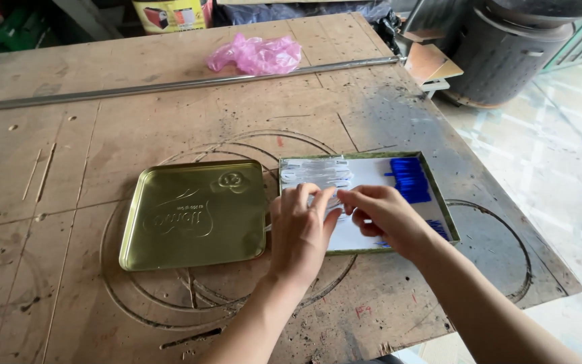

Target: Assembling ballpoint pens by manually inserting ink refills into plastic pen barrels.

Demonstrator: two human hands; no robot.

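**Both hands at the open tin**

I see my left hand [301, 232] and right hand [385, 217] meeting over the tin box [447, 219] on the desk [102, 135], fingertips pinched on clear sleeves [314, 173] inside it. Blue pieces [410, 178] lie in the box's right half. The gold lid [193, 214] rests upturned just beside the box, left of it.

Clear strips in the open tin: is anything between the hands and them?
Nothing visible. The left hand and right hand are already over the open tin, fingertips meeting at the clear strips; blue pieces lie aside.
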